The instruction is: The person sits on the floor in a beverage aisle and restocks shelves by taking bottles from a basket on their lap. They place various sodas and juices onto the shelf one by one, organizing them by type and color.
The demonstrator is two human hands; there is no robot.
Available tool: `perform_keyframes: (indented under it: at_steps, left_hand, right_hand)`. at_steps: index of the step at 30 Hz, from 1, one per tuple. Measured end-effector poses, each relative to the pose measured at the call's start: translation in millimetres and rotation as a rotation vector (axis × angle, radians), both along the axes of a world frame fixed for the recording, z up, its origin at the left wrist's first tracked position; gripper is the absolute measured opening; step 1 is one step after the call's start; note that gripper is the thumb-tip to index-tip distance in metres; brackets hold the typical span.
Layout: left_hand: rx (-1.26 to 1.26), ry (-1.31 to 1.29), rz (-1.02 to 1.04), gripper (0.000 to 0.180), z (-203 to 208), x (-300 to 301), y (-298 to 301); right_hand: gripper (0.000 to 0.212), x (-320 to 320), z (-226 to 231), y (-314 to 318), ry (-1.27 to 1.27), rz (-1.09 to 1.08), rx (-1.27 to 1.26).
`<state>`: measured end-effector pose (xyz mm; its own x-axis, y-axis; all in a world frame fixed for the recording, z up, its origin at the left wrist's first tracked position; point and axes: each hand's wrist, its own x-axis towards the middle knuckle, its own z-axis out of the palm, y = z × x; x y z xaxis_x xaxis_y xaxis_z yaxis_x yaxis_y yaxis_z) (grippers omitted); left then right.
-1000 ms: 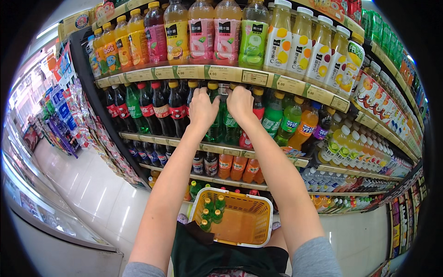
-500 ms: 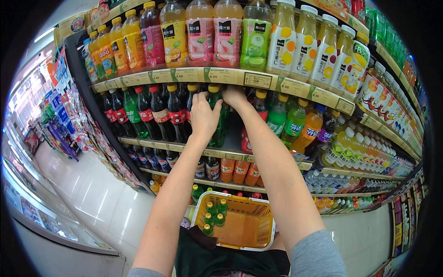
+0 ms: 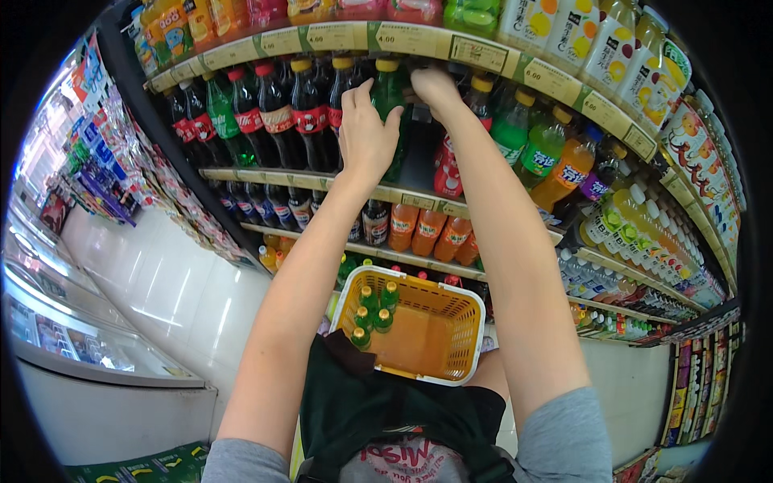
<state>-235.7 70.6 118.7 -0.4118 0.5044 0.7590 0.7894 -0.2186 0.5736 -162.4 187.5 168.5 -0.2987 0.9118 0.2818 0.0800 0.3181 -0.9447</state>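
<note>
My left hand (image 3: 368, 138) is wrapped round the left side of a green soda bottle (image 3: 389, 97) with a yellow cap, its thumb across the front. The bottle stands upright at the front of a drinks shelf, beside a dark cola bottle (image 3: 341, 90). My right hand (image 3: 436, 87) reaches into the shelf just right of the green bottle, under the upper shelf's edge; its fingertips are hidden. Below my arms, a yellow basket (image 3: 477, 322) with a white rim holds several green bottles (image 3: 367, 299) with yellow caps, grouped at its left.
The price-tag rail (image 3: 419, 40) of the upper shelf runs just above my hands. Orange soda bottles (image 3: 429, 232) stand on the shelf below. At right are green and orange soft drinks (image 3: 541, 153). A glass-topped freezer (image 3: 105, 338) lies at left, by a tiled floor (image 3: 161, 266).
The view has tilted downward, so the shelves sit higher in the picture. Both hands stay by the same green bottle, and more of the right hand shows.
</note>
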Motion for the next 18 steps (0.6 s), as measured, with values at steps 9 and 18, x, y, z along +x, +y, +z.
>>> perform_keyframes:
  at_steps: [9,18]
  left_hand:
    - [-0.159,-0.213,-0.146,0.033,-143.9,13.4,-96.5]
    - [-0.750,-0.331,-0.206,0.037,-392.7,59.6,-185.8]
  right_hand:
    - [0.012,51.7,-156.1,-151.4,0.033,-0.222,0.526]
    - [0.042,70.1,-467.0,-200.2,-0.898,0.239,-0.210]
